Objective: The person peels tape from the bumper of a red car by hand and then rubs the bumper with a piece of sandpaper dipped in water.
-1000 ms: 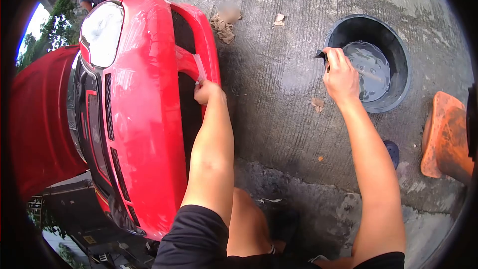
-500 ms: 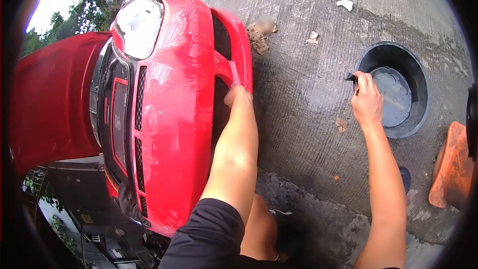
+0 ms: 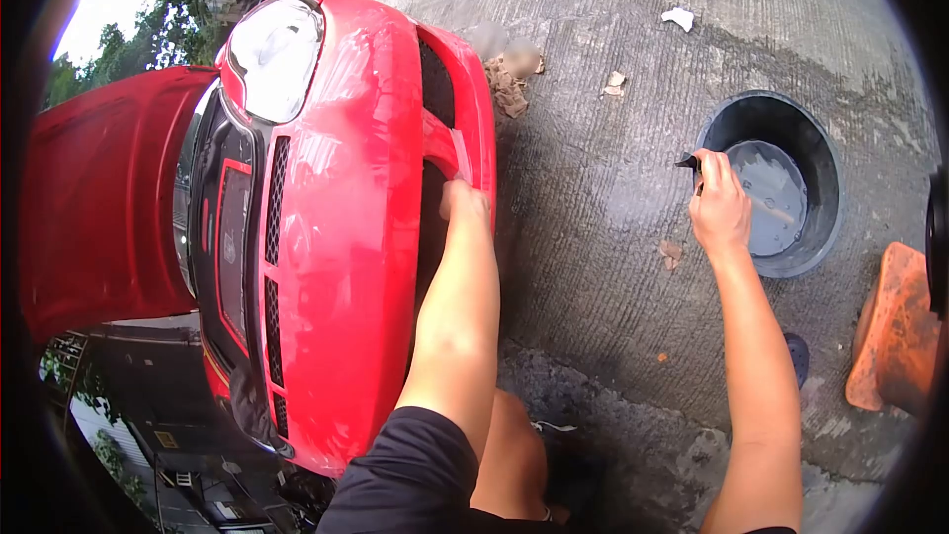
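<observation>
A red car front point(image 3: 346, 188) stands at the left with its hood raised. My left hand point(image 3: 465, 200) is at the lower bumper opening, its fingers closed against the red trim; anything in its grip is too small to make out. My right hand point(image 3: 722, 203) is closed round a small black object point(image 3: 687, 162), which pokes out beyond the fingers towards the car. Behind that hand is a round black tub point(image 3: 828, 188) with grey liquid in the bottom. The rest of the black object is hidden by my fingers.
An orange plastic piece point(image 3: 895, 331) lies at the right edge. Crumpled brown material point(image 3: 506, 89) is on the concrete by the bumper. A white scrap point(image 3: 678, 18) and small pale bits point(image 3: 615, 83) lie farther off. A dark blue shape point(image 3: 797, 356) shows beside my right forearm.
The view has shifted slightly, so the tub appears lower and more to the left. My left hand shows slightly lower along the bumper. The right hand still holds the black object.
</observation>
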`<state>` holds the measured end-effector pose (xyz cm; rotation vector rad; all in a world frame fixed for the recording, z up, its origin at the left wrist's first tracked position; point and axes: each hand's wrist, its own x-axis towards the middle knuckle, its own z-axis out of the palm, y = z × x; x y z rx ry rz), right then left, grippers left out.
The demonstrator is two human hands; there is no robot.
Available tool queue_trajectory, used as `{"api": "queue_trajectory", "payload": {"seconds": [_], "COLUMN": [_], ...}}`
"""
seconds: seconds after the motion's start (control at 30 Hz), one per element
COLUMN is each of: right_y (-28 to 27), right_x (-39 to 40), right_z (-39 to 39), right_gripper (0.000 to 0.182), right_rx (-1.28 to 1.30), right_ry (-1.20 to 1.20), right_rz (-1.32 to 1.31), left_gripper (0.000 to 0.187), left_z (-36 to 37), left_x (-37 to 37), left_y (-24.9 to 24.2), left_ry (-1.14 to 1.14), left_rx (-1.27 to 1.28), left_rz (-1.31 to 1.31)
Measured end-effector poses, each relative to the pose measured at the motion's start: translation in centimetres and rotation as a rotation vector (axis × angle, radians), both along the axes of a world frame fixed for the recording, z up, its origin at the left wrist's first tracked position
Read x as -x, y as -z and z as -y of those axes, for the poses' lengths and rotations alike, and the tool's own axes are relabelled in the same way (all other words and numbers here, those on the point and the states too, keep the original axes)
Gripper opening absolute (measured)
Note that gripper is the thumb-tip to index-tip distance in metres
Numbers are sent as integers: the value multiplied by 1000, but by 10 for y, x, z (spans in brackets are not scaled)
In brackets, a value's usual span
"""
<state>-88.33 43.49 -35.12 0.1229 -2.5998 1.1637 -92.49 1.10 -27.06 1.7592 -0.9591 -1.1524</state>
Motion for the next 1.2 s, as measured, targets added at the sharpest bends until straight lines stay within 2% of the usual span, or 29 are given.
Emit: {"api": "queue_trajectory", "payload": {"seconds": [0.03, 0.13, 0.2, 0.23, 0.3, 0.33, 0.4, 0.43, 0.47, 0.53, 0.6, 0.7, 0.8, 1.03, 1.2], "right_y": [0, 0, 1, 1, 1, 1, 1, 2, 2, 3, 3, 4, 5, 3, 1], "right_x": [0, 0, 0, 0, 0, -1, -2, -2, -2, -1, -1, 0, 0, -1, 0], "right_z": [0, 0, -1, -1, -1, 0, -1, -1, -1, -1, 0, 1, 1, 0, 1], "right_gripper": [38, 38, 37, 36, 35, 35, 35, 35, 35, 35, 35, 34, 34, 33, 32], "right_rx": [-3, -3, -6, -8, -8, -9, -13, -15, -18, -25, -29, -30, -31, -27, -35], "right_ry": [0, 0, -4, -6, -4, -3, -5, -6, -7, -6, -3, -2, 1, 3, 3], "right_rz": [0, -15, -18, -19, -30, -35, -33, -33, -34, -35, -29, -46, -47, -37, -20], "left_gripper": [42, 38, 40, 34, 39, 48, 54, 49, 31, 22, 28, 35, 36, 25, 23], "left_z": [2, -16, -29, -60, -80, -84, -78, -84, -64, -55, -28, -5, -25, -42, -28], "left_x": [-1, -16, -34, -52, -86, -100, -115, -118, -124, -119, -104, -85, -68, -47, -38], "left_y": [1, 3, 21, 18, 27, 29, 26, 10, 28, 30, 37, 45, 36, 26, 36], "left_ry": [26, 241, 675, 940, 1455, 1613, 1830, 1814, 1696, 1265, 871, 666, 573, 429, 469], "left_rx": [12, 227, 336, 434, 390, 266, 379, 446, 602, 988, 931, 997, 742, 594, 630], "left_rz": [28, -144, -204, -129, 107, 182, 612, 725, 599, 398, 426, 622, 658, 617, 780]}}
